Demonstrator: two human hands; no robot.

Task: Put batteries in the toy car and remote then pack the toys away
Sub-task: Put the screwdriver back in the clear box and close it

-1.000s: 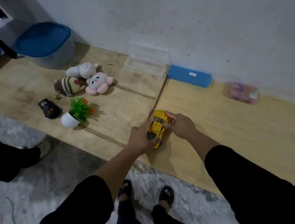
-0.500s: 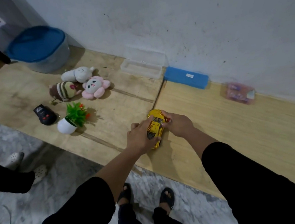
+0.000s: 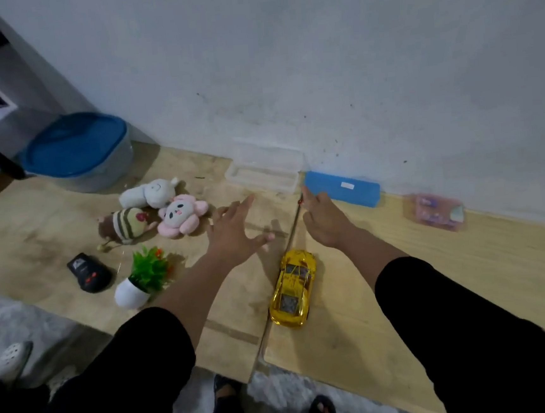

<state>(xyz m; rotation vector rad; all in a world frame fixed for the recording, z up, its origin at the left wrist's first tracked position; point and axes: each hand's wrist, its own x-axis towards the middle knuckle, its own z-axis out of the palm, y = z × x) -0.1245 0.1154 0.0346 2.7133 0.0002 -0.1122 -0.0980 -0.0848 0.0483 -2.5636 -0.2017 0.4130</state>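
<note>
Two bare hands, left hand (image 3: pixel 234 232) splayed, right hand (image 3: pixel 323 223) loose and empty, glossy yellow toy car (image 3: pixel 293 288) on pale wood.

The toy car (image 3: pixel 292 289) near the middle has a glossy, mirror-like yellow shell, seemingly plastic. It sits on a pale wooden table (image 3: pixel 435 277) with a matt, grained surface — the left board looks more worn and stained. To the left, the remote (image 3: pixel 88 272) is black plastic with a slight sheen. The three soft toys (image 3: pixel 159 213) farther back are fuzzy plush cloth. The small plant (image 3: pixel 150 271) has shiny plastic leaves in a smooth white pot. Far left, a tub (image 3: pixel 78 152) carries a smooth blue plastic lid. By the wall, a clear plastic box (image 3: pixel 266 170) and a matt blue plastic case (image 3: pixel 342 188) — the wall itself is rough, speckled plaster.
</note>
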